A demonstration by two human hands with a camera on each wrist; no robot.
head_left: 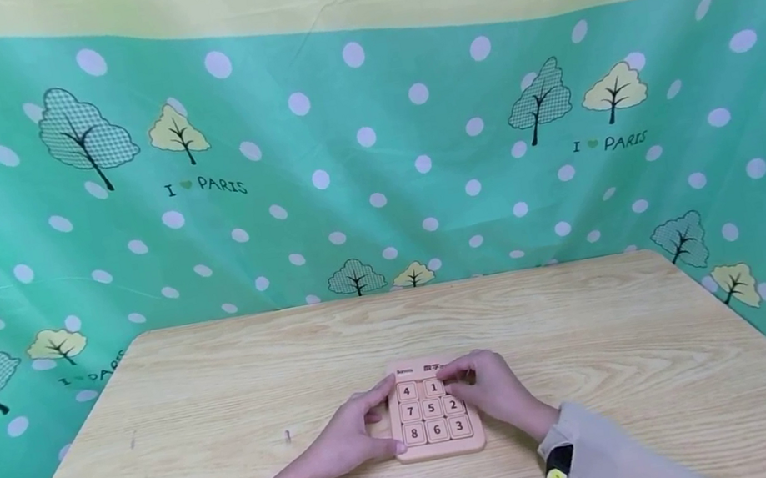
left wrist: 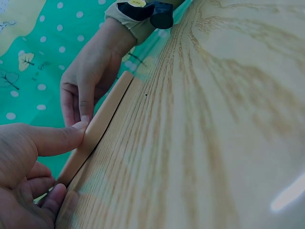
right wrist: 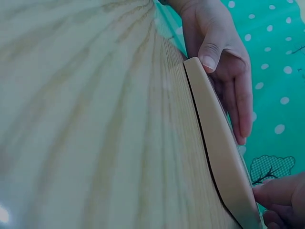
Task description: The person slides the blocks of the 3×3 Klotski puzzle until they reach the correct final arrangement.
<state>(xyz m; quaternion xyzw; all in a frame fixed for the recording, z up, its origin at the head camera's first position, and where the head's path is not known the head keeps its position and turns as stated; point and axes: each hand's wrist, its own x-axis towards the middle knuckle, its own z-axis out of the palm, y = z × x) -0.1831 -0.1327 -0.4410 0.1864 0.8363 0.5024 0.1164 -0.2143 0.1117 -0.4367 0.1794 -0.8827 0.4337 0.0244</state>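
A pink number slide puzzle [head_left: 441,450] lies flat on the table in the head view. Its tiles read 4, 1 in the top row, 7, 5, 2 in the middle and 8, 6, 3 at the bottom. The 1 tile [head_left: 433,388] sits slightly right of its column. My left hand [head_left: 347,433] grips the puzzle's left side, thumb at the lower corner and index finger at the upper one. With thumb and index finger, my right hand [head_left: 497,391] pinches at the 1 tile's right side, partly covering the upper right. Both wrist views show the puzzle's side edge [left wrist: 100,121] [right wrist: 214,138].
The wood-grain table [head_left: 225,384] extends around the puzzle. A small dark mark [head_left: 287,436] shows left of the left hand. Behind and beside the table hangs a green dotted cloth [head_left: 373,181] with tree prints. Dark bands circle both wrists.
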